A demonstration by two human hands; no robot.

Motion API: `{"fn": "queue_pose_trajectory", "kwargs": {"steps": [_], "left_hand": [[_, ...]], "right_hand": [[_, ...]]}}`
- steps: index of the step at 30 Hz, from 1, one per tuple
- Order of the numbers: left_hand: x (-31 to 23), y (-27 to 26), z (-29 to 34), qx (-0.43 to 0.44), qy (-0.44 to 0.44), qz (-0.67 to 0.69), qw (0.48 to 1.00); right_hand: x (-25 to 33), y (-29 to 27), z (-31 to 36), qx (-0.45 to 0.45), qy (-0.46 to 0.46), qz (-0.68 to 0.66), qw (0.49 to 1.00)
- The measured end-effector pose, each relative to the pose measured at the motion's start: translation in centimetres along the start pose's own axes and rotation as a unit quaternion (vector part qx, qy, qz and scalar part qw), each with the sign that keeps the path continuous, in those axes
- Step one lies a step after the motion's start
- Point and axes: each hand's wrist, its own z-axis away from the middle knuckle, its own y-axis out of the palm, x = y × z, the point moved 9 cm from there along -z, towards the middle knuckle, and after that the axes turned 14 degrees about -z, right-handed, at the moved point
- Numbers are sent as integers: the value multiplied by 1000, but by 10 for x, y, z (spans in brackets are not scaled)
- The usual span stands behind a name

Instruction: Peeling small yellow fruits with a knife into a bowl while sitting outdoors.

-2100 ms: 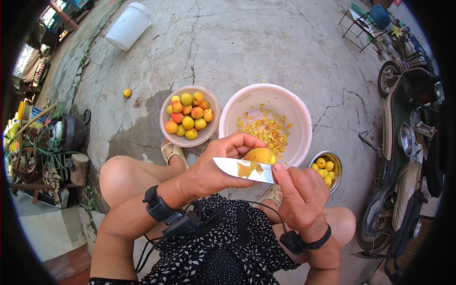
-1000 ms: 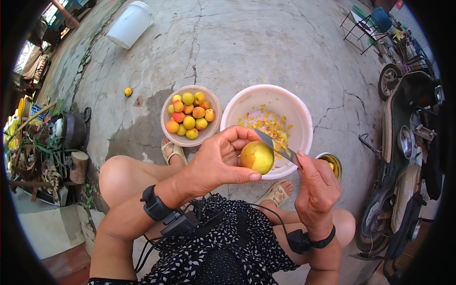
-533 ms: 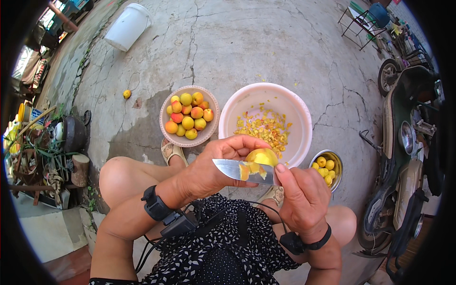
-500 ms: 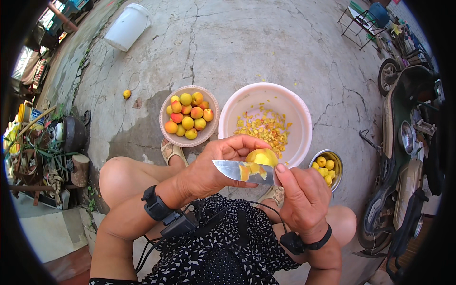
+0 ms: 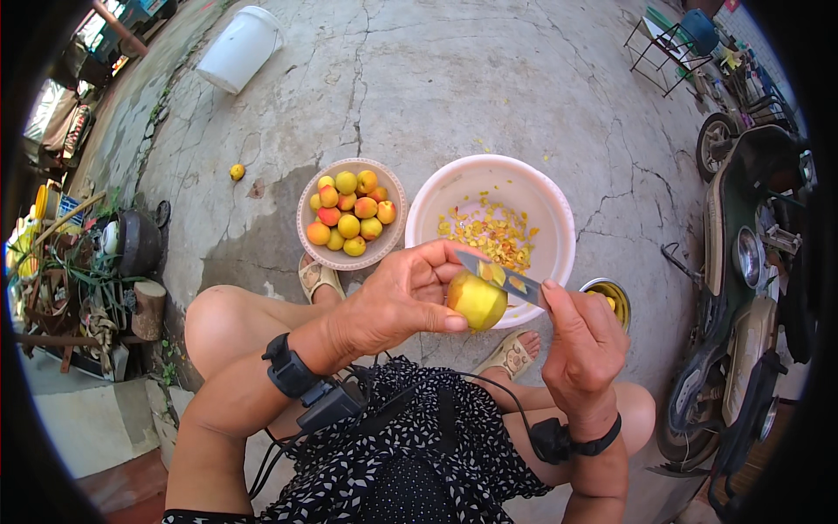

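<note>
My left hand (image 5: 397,293) is closed around a partly peeled yellow peach (image 5: 477,299), its thumb on the near side. Bits of peel cling to the blade of a knife (image 5: 499,276), whose tip lies by the far side of the fruit. The handle end is gripped in my right hand (image 5: 583,345), which hides most of it. Beyond the fruit, a wide pale pink basin (image 5: 559,201) holds many yellow peel scraps (image 5: 489,231). To its left, a smaller pinkish basket (image 5: 307,205) is heaped with red-and-yellow unpeeled peaches (image 5: 346,205).
A metal bowl (image 5: 625,307) with peeled yellow fruit stands right of the basin, partly behind my right hand. One fruit (image 5: 236,172) lies on the cracked concrete at left. Farther off are a white bucket (image 5: 237,50) and, at right, a parked scooter (image 5: 729,288).
The knife has swung from across the near face of the peach to its far upper side. My right hand has shifted right and slightly nearer; the fruit has turned in my left hand.
</note>
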Motion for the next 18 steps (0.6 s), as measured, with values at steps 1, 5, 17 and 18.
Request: {"fn": "queue_pose_trajectory", "kwargs": {"steps": [1,5,17,18], "left_hand": [[-2,4,0,26,11,14,999],[-8,11,4,36,16,21,999],[0,5,1,5,19,-62,998],[-1,6,0,6,18,-61,998]], "right_hand": [[-4,-3,0,0,0,1,1000],[-29,-10,4,-2,105,-12,994],[24,11,0,66,-43,-39,996],[23,11,1,66,-42,-38,996]]}}
